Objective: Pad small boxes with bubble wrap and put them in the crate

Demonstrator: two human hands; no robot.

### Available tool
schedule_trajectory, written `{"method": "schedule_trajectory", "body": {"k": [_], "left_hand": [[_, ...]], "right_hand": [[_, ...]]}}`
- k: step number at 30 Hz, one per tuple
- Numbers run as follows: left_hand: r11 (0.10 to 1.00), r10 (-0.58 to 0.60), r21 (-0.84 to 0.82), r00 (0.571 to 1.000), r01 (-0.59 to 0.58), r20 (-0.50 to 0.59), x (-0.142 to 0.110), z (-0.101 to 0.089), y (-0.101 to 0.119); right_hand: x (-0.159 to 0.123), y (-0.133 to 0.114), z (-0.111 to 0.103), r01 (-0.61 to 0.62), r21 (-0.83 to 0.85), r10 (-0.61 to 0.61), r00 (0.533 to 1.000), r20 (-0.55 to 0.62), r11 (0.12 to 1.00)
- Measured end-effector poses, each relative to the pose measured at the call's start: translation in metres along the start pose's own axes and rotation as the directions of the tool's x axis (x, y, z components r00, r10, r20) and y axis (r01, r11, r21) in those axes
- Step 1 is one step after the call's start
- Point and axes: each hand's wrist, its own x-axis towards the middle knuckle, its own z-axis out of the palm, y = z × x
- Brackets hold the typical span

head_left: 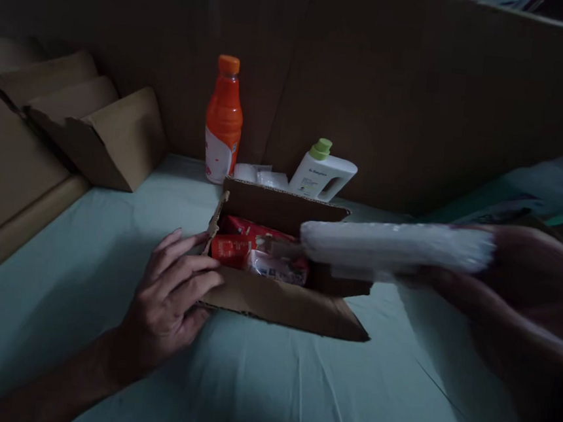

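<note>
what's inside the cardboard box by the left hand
Red packages and a clear-wrapped item show inside the box; whatever lies beneath them is covered.

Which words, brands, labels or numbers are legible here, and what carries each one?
None can be quoted with certainty.
White plastic bottle with green cap: dark label print, too small.
Orange bottle with white-and-orange label: marks unreadable.
Red packets in the brown cardboard box: pale print, too small.
White plastic-wrapped packet in the right hand: blurred, no text visible.

2 btls (224,120) (309,175), 1 ctr box (283,303), 1 held pkg (382,245).
</note>
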Motion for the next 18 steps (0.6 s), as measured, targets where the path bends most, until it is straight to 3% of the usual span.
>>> {"method": "schedule_trajectory", "body": {"k": [2, 5, 9, 12, 14, 18], "left_hand": [[0.999, -0.032, 0.02, 0.999, 0.031, 0.015, -0.006, -0.001, 0.002], [0.999, -0.051, 0.017, 0.998, 0.05, 0.046, -0.008, -0.004, 0.001], [0.997, -0.079, 0.001, 0.995, 0.079, 0.062, -0.007, -0.005, 0.0], [0.996, -0.092, -0.01, 0.995, 0.092, 0.037, -0.008, -0.004, 0.001], [0.996, -0.086, -0.013, 0.996, 0.086, 0.01, -0.007, -0.002, 0.002], [0.998, -0.063, -0.027, 0.997, 0.062, -0.037, -0.003, 0.0, 0.001]], "right_hand": [[0.028, -0.004, 0.025, -0.011, -0.093, 0.015, 0.999, 0.043, 0.996], [0.056, -0.015, 0.054, 0.031, -0.066, -0.014, 0.969, 0.245, 0.997], [0.073, -0.026, 0.084, -0.024, 0.024, 0.014, 0.935, 0.354, 0.999], [0.082, -0.029, 0.114, -0.056, -0.007, 0.054, 0.906, 0.42, 0.998], [0.087, -0.031, 0.137, -0.07, -0.076, 0.101, 0.833, 0.543, 0.995], [0.091, -0.031, 0.175, -0.021, -0.184, 0.161, 0.589, 0.792, 0.983]]}}
